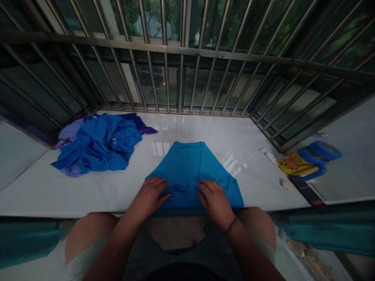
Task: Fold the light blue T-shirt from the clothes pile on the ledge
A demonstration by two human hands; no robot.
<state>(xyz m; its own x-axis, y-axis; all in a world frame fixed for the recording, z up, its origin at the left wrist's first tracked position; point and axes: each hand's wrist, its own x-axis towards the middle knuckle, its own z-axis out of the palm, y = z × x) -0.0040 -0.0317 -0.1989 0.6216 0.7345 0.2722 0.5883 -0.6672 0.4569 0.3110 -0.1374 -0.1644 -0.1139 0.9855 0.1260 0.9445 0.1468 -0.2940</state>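
A bright blue garment [189,164], which looks like a shirt, lies mostly flat in front of me. Its narrow end points toward the window and its wide end reaches the front edge of the white ledge [187,125]. My left hand [152,194] rests on its left part, fingers bent and thumb apart. On the right part lies my right hand [214,197], also with the thumb away from the fingers. Small creases show in the cloth between the hands. Neither hand visibly grips the fabric.
A crumpled heap of blue and purple clothes [105,142] sits at the left. On the right are a blue and yellow bottle [304,158], a dark flat box [306,191] and a small pale object [285,184]. Metal window bars [181,50] stand along the back.
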